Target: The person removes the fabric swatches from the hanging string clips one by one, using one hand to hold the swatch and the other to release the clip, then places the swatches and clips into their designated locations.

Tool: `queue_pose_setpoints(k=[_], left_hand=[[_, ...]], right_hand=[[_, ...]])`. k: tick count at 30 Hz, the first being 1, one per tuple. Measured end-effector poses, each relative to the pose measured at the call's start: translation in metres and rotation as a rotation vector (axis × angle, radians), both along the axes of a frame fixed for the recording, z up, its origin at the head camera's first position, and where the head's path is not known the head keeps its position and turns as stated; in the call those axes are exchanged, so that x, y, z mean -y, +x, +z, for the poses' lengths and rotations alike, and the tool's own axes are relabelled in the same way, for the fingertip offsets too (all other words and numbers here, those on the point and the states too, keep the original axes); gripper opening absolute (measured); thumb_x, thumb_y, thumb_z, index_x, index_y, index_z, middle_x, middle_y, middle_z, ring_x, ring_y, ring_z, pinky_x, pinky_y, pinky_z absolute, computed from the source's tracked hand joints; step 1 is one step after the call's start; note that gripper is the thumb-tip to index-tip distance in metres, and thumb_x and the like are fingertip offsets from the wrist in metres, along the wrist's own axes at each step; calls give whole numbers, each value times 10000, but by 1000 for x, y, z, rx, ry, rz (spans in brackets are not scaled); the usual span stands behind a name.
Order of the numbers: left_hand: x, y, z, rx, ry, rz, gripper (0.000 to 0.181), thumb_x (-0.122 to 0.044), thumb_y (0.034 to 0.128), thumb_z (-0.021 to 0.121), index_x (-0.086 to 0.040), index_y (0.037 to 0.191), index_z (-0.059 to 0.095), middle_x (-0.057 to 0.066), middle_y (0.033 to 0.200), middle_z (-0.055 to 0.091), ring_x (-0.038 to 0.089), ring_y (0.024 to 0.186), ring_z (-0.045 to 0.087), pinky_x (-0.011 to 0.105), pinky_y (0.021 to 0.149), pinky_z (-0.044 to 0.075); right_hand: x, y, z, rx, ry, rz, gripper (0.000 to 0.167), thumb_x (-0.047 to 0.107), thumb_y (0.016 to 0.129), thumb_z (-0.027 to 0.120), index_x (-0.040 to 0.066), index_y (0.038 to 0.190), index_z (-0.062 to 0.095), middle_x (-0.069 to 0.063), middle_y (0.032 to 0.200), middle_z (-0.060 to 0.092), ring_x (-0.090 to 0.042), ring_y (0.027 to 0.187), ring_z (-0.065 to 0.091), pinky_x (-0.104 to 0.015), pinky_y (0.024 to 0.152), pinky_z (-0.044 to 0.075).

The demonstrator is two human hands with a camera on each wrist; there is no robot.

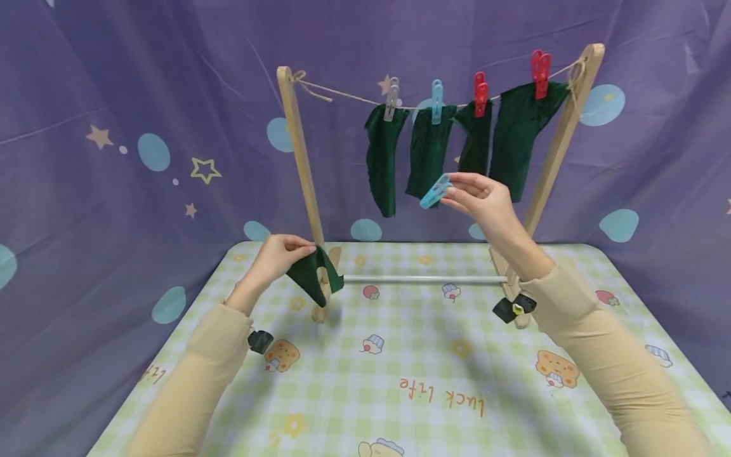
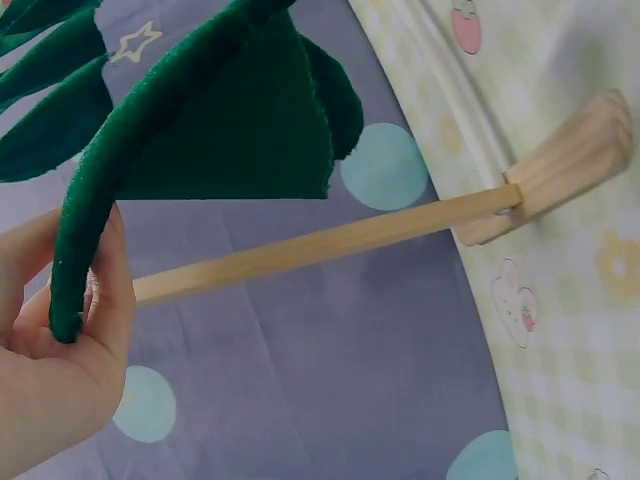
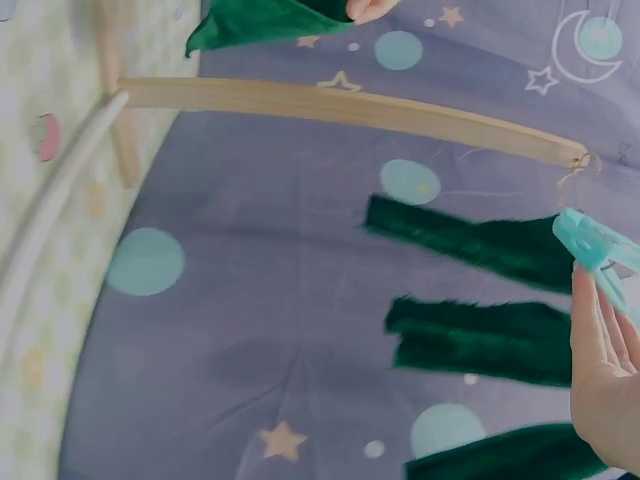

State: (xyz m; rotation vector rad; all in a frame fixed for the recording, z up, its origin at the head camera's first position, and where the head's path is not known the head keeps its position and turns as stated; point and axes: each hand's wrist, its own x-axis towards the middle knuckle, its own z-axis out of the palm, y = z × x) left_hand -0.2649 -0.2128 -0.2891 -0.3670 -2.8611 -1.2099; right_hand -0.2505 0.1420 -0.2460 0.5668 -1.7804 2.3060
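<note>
My left hand point(image 1: 283, 255) pinches a dark green cloth piece point(image 1: 310, 274) by its upper edge, and the rest hangs down in front of the rack's left post. In the left wrist view the same cloth point(image 2: 225, 120) drapes over the fingers. My right hand point(image 1: 485, 202) holds a light blue clothespin point(image 1: 436, 191) between thumb and fingers, in front of the hanging cloths. A twine line point(image 1: 342, 94) carries several green cloths, among them the leftmost one point(image 1: 384, 162), under a grey clothespin point(image 1: 391, 99), a blue clothespin point(image 1: 436, 101) and two red clothespins point(image 1: 481, 95).
The wooden rack has a left post point(image 1: 301, 152), a right post point(image 1: 562, 139) and a white bottom rod point(image 1: 425, 279). It stands on a table with a green checked cloth point(image 1: 342, 393). Behind hangs a purple curtain point(image 1: 143, 82) with stars and blue dots.
</note>
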Motion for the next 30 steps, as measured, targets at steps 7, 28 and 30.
queue_pose_setpoints(k=[7,28,30], left_hand=[[12,4,-12,22,-39,-14,271,-220,857,593,3,1000,653,180,1001,624,292,918,568,390,753,474],[51,8,-43,98,-58,21,276,-225,847,604,18,968,658,159,955,634,286,893,570,418,791,456],[54,7,-47,112,-46,32,284,-221,846,606,29,971,655,161,949,637,281,884,574,406,786,460]], right_hand=[[-20,10,-29,18,70,32,206,28,830,597,25,1036,603,-16,898,656,-128,824,638,-260,773,495],[-77,35,-125,231,392,-8,363,90,850,589,-41,1162,456,108,964,592,-16,862,583,-194,780,480],[-81,36,-132,260,492,-47,395,134,838,611,-26,1164,455,132,972,584,19,871,562,-161,777,462]])
